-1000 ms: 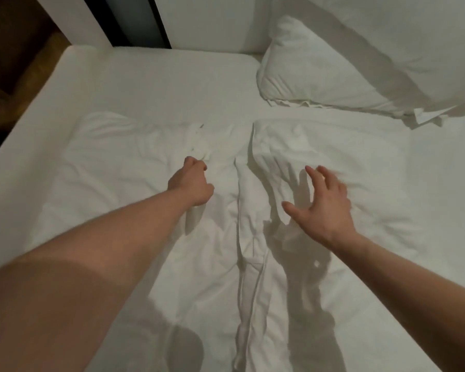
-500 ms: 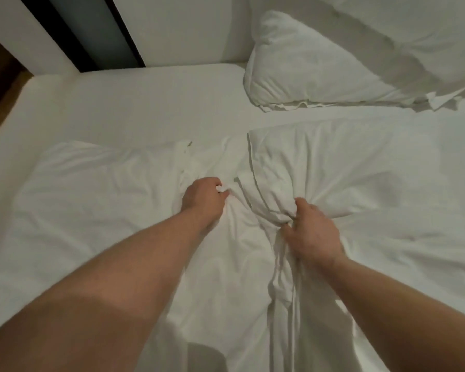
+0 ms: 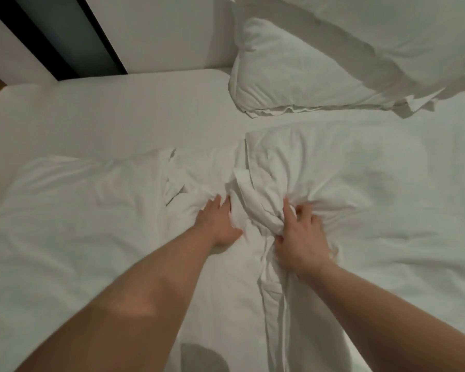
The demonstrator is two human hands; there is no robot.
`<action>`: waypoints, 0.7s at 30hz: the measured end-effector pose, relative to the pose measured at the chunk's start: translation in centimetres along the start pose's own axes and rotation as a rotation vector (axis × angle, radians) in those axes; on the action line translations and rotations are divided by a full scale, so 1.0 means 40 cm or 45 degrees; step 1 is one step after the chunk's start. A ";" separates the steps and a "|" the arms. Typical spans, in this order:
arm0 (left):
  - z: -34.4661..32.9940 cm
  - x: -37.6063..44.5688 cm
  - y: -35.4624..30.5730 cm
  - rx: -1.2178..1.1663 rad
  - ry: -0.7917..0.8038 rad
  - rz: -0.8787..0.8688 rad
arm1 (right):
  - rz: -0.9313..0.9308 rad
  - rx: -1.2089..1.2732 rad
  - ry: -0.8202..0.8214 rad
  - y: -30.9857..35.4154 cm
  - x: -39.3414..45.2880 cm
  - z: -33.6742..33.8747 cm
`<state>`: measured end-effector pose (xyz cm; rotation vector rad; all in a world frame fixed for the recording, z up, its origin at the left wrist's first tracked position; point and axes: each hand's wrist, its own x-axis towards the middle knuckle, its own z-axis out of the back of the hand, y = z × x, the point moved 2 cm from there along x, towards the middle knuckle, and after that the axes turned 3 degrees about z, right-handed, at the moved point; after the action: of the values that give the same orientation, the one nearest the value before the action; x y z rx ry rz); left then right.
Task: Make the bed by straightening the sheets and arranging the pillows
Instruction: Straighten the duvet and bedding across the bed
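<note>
Forearms reached out from the bottom of the view over the crumpled top sheet (image 3: 73,237), both bare and nearly straight, converging at the middle of the bed (image 3: 113,103). A second earlier the right hand (image 3: 302,234) had hovered open above the fabric; it had since come down and closed, its fingers curled into a thick bunch of sheet with creases fanning away toward the right. The left hand (image 3: 217,226) had loosened from a fist into a flatter pose, fingers extended and pressed against the same ridge of gathered cloth from the other side; whether it pinched any fabric could not be told. That gathering suggested the sheet was about to be pulled or spread, so straightening had barely started. Farther off, two pillows (image 3: 301,73) lay stacked askew at the head of the bed, right of centre, not yet arranged.
</note>
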<state>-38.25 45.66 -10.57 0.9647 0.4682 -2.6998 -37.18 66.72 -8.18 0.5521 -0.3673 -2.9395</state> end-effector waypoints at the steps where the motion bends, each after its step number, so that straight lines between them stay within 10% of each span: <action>1: 0.003 -0.011 -0.006 -0.003 -0.110 0.010 | -0.006 0.016 -0.019 0.005 0.002 0.001; 6: -0.015 -0.158 -0.055 -0.092 -0.774 -0.372 | 0.308 0.099 -0.419 0.007 -0.065 0.032; 21: -0.220 -0.044 0.109 0.425 -0.089 -0.085 | 0.146 -0.320 0.151 -0.046 -0.034 -0.198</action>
<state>-30.48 45.11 -16.84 0.9432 0.0350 -2.9200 -33.14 67.03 -15.35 0.6419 -0.0150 -2.7686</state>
